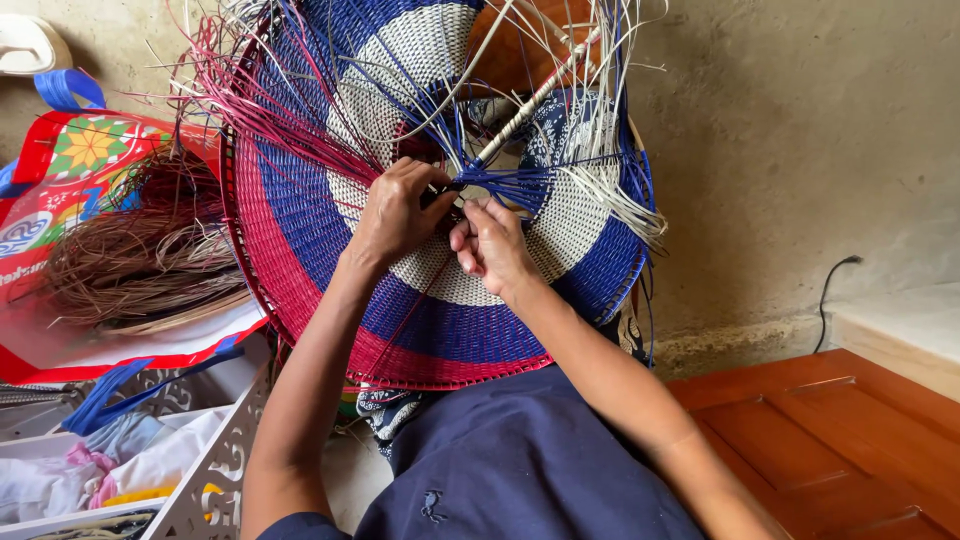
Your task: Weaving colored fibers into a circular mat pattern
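Red printed bag w/ brown reed bundle (140, 265) is sitting beside; our L hand (393, 215) & R hand (492, 245) fingers are pinching blue strands (500, 183) on the round red-blue-white woven basket (440, 330).

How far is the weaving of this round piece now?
Done: the woven disc has full rings of white, blue and red. In hand: left hand and right hand pinch blue strands near the middle. Left: many loose red, blue and white strand ends stick out unwoven along the top.
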